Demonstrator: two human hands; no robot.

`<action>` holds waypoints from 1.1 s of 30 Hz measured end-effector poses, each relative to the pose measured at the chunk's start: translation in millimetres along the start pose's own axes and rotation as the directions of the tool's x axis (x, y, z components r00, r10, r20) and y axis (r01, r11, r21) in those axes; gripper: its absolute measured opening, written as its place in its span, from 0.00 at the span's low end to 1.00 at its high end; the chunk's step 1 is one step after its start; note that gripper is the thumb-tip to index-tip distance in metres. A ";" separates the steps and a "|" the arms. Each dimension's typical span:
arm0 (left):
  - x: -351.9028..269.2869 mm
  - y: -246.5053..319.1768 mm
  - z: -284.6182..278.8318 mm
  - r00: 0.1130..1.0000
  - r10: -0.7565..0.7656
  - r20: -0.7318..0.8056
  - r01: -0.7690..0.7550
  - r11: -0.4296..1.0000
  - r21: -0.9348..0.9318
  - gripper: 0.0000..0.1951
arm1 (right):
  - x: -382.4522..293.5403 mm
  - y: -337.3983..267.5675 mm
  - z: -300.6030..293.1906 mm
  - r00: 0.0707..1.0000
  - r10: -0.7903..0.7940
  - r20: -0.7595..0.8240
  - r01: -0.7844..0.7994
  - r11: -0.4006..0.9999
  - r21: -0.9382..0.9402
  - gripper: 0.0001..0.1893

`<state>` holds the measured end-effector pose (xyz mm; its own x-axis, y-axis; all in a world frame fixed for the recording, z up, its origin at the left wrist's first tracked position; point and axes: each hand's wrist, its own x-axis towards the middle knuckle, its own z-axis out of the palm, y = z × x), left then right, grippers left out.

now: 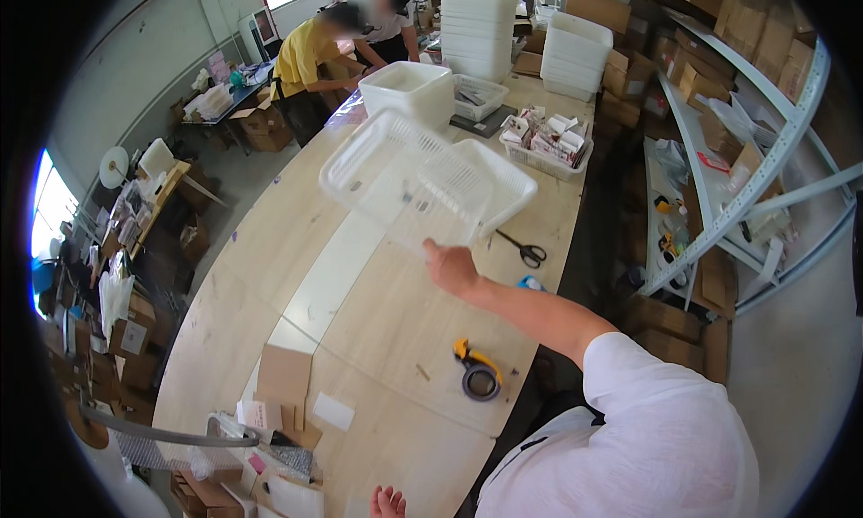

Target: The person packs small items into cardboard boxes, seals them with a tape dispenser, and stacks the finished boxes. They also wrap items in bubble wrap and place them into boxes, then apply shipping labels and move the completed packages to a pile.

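My right hand (453, 268) reaches across the table, its fingers closed at the near edge of a white plastic basket (357, 137). That basket is tilted and blurred; its near part looks see-through. Partly behind it is a second white slotted basket (516, 181). Black-handled scissors (531, 254) lie just right of the baskets, and a small blue item (531, 283) is beside my forearm. At the bottom edge my left hand (388, 502) is partly cut off, fingers loosely curled and nothing visible in them.
A tape dispenser (481, 380) lies near the table edge. Cardboard pieces (283, 380) and bubble wrap (293, 459) are at lower left. Beyond the baskets stand stacked white tubs (408, 90) and a basket of small boxes (546, 164). Two people work at the far end; metal shelving (741, 194) is right.
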<state>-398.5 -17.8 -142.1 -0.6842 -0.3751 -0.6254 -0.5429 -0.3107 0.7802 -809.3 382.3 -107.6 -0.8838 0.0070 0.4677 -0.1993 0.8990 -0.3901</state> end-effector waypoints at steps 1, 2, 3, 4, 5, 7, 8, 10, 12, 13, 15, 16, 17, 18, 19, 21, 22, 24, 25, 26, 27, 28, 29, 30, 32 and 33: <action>-8.2 -3.8 20.4 1.000 -0.014 -0.020 0.014 1.000 -0.003 0.28 | 23.1 33.4 -5.4 0.999 0.009 -0.053 -0.009 1.000 -0.013 0.12; -16.1 -8.8 41.5 0.999 -0.026 -0.041 0.025 1.000 -0.008 0.29 | 44.5 64.2 -8.0 0.998 0.036 -0.054 -0.037 0.999 -0.019 0.13; -25.1 -17.5 64.9 0.998 -0.048 -0.032 0.047 0.999 -0.023 0.29 | 64.1 99.6 -3.6 0.997 0.066 -0.050 -0.067 0.997 -0.025 0.14; -41.4 -27.6 86.0 0.996 -0.083 -0.028 0.082 0.996 -0.031 0.30 | 74.1 128.9 0.3 0.994 0.103 -0.034 -0.104 0.994 -0.032 0.15; -55.4 -36.4 110.0 0.993 -0.116 -0.024 0.115 0.993 -0.040 0.30 | 83.8 153.4 6.5 0.988 0.148 0.040 -0.145 0.988 -0.061 0.16; -85.9 -49.1 158.8 0.986 -0.167 -0.017 0.165 0.984 -0.069 0.31 | 95.4 185.5 24.1 0.952 0.237 0.193 -0.214 0.968 -0.134 0.19; -98.9 -49.7 181.3 0.975 -0.221 -0.024 0.220 0.974 -0.056 0.31 | 93.8 197.8 32.1 0.921 0.281 0.269 -0.247 0.957 -0.154 0.20; -118.0 -41.3 226.5 0.950 -0.312 -0.034 0.310 0.950 -0.041 0.31 | 85.3 210.5 57.4 0.846 0.353 0.400 -0.298 0.934 -0.195 0.24; -125.7 -41.8 257.6 0.953 -0.302 -0.035 0.299 0.952 -0.065 0.31 | 92.0 209.3 71.1 0.812 0.393 0.430 -0.340 0.919 -0.198 0.20; -128.5 -41.9 270.9 0.953 -0.300 -0.032 0.297 0.952 -0.070 0.31 | 91.3 214.7 78.6 0.798 0.421 0.431 -0.377 0.907 -0.187 0.17; -130.4 -35.4 299.8 0.962 -0.274 -0.012 0.272 0.959 -0.083 0.31 | 82.7 220.0 89.4 0.785 0.444 0.431 -0.408 0.895 -0.179 0.14; -125.5 -30.4 315.9 0.969 -0.248 0.004 0.247 0.964 -0.094 0.31 | 86.0 220.0 91.3 0.788 0.451 0.420 -0.420 0.892 -0.168 0.12; -120.9 -26.7 328.2 0.975 -0.219 0.028 0.221 0.971 -0.088 0.31 | 85.8 219.9 92.6 0.777 0.457 0.433 -0.429 0.888 -0.168 0.12; -114.7 -23.4 339.2 0.980 -0.188 0.061 0.193 0.978 -0.085 0.31 | 87.2 220.7 92.5 0.770 0.465 0.436 -0.436 0.883 -0.172 0.11; -108.7 -21.6 348.4 0.984 -0.155 0.084 0.162 0.982 -0.096 0.31 | 92.7 211.8 86.5 0.767 0.459 0.448 -0.430 0.886 -0.172 0.11; -94.9 -6.7 374.4 0.990 -0.111 0.091 0.117 0.991 -0.065 0.28 | 104.4 215.2 73.4 0.785 0.431 0.445 -0.402 0.901 -0.163 0.13; -88.1 6.4 393.6 0.990 -0.090 0.113 0.094 0.995 -0.032 0.27 | 117.3 229.4 66.1 0.792 0.419 0.444 -0.396 0.906 -0.148 0.14; -67.8 9.0 403.6 0.986 -0.034 0.161 0.037 0.999 -0.019 0.25 | 147.5 240.8 35.9 0.810 0.344 0.474 -0.343 0.935 -0.092 0.20; -51.0 1.1 401.6 0.985 0.003 0.175 0.005 0.999 -0.044 0.24 | 170.9 235.7 5.3 0.817 0.272 0.508 -0.291 0.956 -0.044 0.26; -31.0 1.5 422.3 0.969 0.008 0.245 0.001 0.999 -0.040 0.24 | 195.5 279.8 -25.0 0.783 0.393 0.482 -0.451 0.893 0.005 0.32; -30.3 8.6 425.5 0.974 0.056 0.220 -0.041 0.996 -0.075 0.24 | 227.5 273.4 -49.8 0.728 0.359 0.584 -0.536 0.829 0.159 0.33; -14.9 16.1 439.0 0.961 0.075 0.266 -0.057 0.996 -0.072 0.24 | 240.7 302.3 -84.0 0.656 0.379 0.652 -0.661 0.706 0.254 0.35; -6.4 21.2 448.1 0.958 0.094 0.272 -0.082 0.995 -0.055 0.24 | 240.2 316.3 -110.7 0.628 0.335 0.702 -0.723 0.584 0.369 0.35; 1.4 28.4 461.0 0.952 0.120 0.282 -0.112 0.993 -0.041 0.24 | 244.2 330.3 -139.6 0.613 0.279 0.739 -0.765 0.443 0.467 0.34; 6.7 48.1 490.4 0.954 0.156 0.257 -0.154 0.988 -0.029 0.25 | 253.2 350.0 -181.9 0.641 0.172 0.748 -0.767 0.187 0.614 0.31; 2.1 66.8 514.2 0.948 0.175 0.267 -0.178 0.984 -0.014 0.25 | 250.6 355.9 -196.8 0.685 0.129 0.717 -0.728 0.098 0.679 0.28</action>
<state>-686.6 409.7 -86.7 -0.8735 -0.1768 -0.4536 -0.4054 -0.2515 0.8788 -1018.5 790.2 26.9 -0.9348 -0.1928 -0.2982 0.3367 -0.2142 -0.9169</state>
